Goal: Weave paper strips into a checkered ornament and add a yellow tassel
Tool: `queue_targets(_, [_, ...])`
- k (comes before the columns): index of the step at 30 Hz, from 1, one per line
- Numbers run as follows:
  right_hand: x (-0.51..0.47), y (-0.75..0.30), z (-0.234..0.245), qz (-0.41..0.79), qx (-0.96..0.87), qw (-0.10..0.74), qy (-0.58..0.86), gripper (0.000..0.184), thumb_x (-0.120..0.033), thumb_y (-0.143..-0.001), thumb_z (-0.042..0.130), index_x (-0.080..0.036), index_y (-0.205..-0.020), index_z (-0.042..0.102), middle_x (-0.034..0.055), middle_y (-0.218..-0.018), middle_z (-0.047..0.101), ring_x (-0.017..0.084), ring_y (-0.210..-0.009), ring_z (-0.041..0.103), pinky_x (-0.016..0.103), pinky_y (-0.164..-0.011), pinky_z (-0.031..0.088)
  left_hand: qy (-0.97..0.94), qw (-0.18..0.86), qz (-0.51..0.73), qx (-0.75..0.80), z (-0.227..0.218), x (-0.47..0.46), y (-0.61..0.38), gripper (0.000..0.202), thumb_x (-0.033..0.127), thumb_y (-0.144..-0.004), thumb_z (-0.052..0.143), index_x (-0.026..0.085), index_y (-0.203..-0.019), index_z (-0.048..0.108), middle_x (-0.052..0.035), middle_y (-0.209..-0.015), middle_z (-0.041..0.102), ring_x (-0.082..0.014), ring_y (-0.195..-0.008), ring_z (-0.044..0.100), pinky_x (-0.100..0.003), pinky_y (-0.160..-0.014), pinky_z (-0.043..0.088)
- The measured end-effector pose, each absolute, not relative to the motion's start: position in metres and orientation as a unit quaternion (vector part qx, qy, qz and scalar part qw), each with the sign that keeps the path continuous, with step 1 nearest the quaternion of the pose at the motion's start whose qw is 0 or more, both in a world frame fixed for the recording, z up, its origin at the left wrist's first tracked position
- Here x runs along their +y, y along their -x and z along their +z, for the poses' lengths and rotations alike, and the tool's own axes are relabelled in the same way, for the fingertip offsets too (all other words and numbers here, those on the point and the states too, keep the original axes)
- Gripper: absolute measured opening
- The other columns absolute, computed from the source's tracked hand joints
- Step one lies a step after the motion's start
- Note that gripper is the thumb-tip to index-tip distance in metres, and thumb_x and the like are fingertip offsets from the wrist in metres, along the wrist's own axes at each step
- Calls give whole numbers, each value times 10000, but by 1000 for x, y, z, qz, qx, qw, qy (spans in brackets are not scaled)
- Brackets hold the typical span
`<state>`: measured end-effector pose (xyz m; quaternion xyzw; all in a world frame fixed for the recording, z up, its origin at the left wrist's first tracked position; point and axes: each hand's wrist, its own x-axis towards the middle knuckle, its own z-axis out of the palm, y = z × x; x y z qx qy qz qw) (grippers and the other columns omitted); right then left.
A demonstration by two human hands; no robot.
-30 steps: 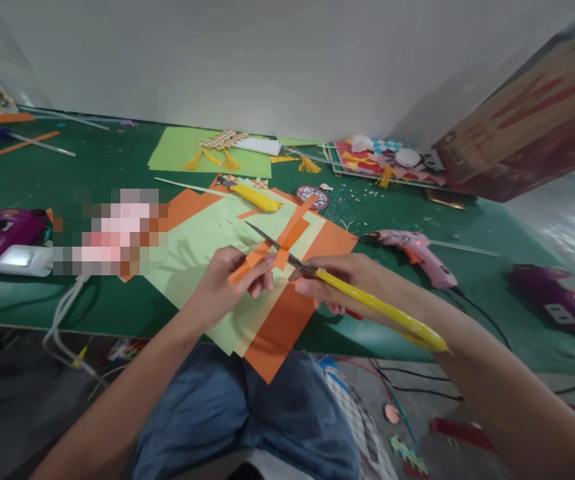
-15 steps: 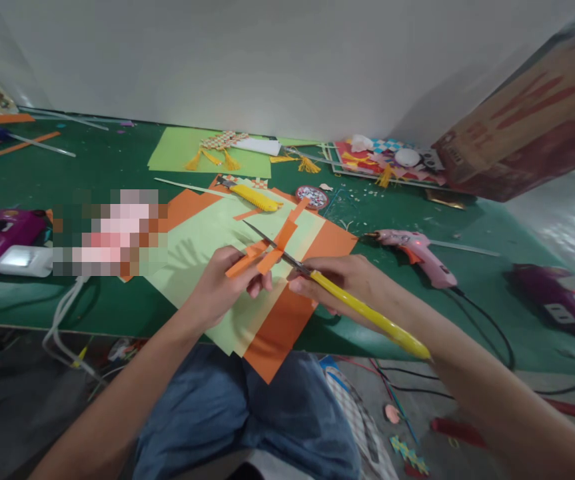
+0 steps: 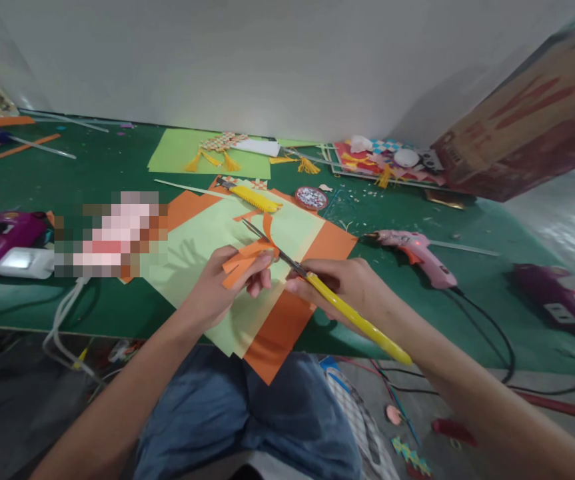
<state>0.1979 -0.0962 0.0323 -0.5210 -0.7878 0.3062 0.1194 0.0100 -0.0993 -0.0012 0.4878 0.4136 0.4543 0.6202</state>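
My left hand (image 3: pixel 232 273) is closed on a small bundle of orange paper strips (image 3: pixel 247 257), their ends sticking out between thumb and fingers. In my right hand (image 3: pixel 334 277) is a pair of yellow-handled scissors (image 3: pixel 350 313). The blades point up and left, touching the strips at my left fingertips; their gap is small. One curled orange strip (image 3: pixel 268 228) rises just behind the blades. Underneath both hands lie pale green sheets (image 3: pixel 192 267) over orange sheets (image 3: pixel 282 333). A yellow utility knife (image 3: pixel 254 198) rests at the far edge of these sheets.
A pink glue gun (image 3: pixel 412 250) lies to the right, its cord running off the green table (image 3: pixel 467 300). Purple power sockets (image 3: pixel 12 240) stand left and right. Farther back are a round dish of beads (image 3: pixel 311 197), a woven tasselled piece (image 3: pixel 220 141) and a cardboard box (image 3: pixel 522 120).
The orange strip that stuck up past the blades now curls away behind them. The scissor handles have swung slightly left and down. My left hand has barely moved.
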Motion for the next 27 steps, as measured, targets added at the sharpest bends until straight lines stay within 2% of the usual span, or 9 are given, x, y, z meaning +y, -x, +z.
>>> queue_targets(5, [-98, -199, 31, 305, -805, 126, 493, 406, -570, -866, 421, -200, -719, 502, -49, -533, 430, 85, -482, 368, 228, -496, 299, -489, 621, 451, 414, 1, -99, -11, 333, 337, -805, 624, 146, -534, 585, 9, -549, 576, -50, -455, 458, -183, -451, 365])
queue_targets(10, [-101, -202, 38, 334, -818, 147, 445, 290, -491, -919, 366, -227, -824, 440, -20, -696, 521, 114, -597, 468, 242, -586, 381, -499, 606, 430, 446, 4, -98, -12, 361, 334, -818, 583, 147, -510, 587, 6, -512, 560, -59, -442, 458, -201, -470, 376])
queue_targets(13, [-101, -204, 38, 363, -802, 153, 449, 336, -531, -912, 357, -228, -783, 423, -29, -642, 475, 111, -556, 444, 250, -558, 382, -505, 601, 421, 455, 4, -97, -12, 377, 347, -814, 577, 150, -492, 579, 10, -486, 535, -64, -434, 453, -211, -479, 384])
queue_targets(17, [-95, -205, 34, 439, -730, 184, 490, 457, -661, -857, 341, -221, -800, 450, -39, -582, 441, 105, -486, 433, 249, -472, 366, -512, 595, 420, 455, 5, -98, -12, 364, 368, -791, 608, 154, -499, 571, 12, -481, 537, -70, -436, 458, -214, -487, 394])
queue_targets(20, [-90, -205, 34, 511, -661, 235, 496, 509, -717, -802, 382, -216, -771, 462, -16, -592, 478, 120, -497, 470, 259, -455, 381, -534, 574, 412, 464, 8, -101, -13, 362, 374, -784, 608, 159, -499, 546, 12, -472, 533, -78, -456, 474, -210, -495, 402])
queue_targets(22, [-88, -204, 36, 544, -628, 285, 477, 495, -700, -777, 455, -209, -825, 503, -12, -600, 501, 126, -505, 474, 270, -474, 395, -547, 558, 398, 482, 10, -102, -15, 356, 379, -756, 628, 165, -500, 505, 27, -444, 496, -76, -444, 453, -207, -475, 383])
queue_targets(25, [-87, -202, 36, 543, -610, 331, 472, 475, -588, -700, 645, -219, -976, 535, -17, -655, 553, 136, -565, 515, 272, -539, 435, -552, 529, 386, 517, 10, -103, -16, 373, 423, -696, 659, 176, -518, 443, 51, -423, 432, -65, -406, 378, -207, -411, 291])
queue_targets(27, [-88, -201, 32, 530, -616, 331, 480, 439, -514, -671, 698, -222, -965, 553, -8, -703, 587, 147, -625, 553, 277, -598, 468, -568, 503, 378, 531, 9, -103, -16, 412, 458, -679, 658, 182, -509, 403, 58, -423, 393, -58, -402, 329, -212, -396, 226])
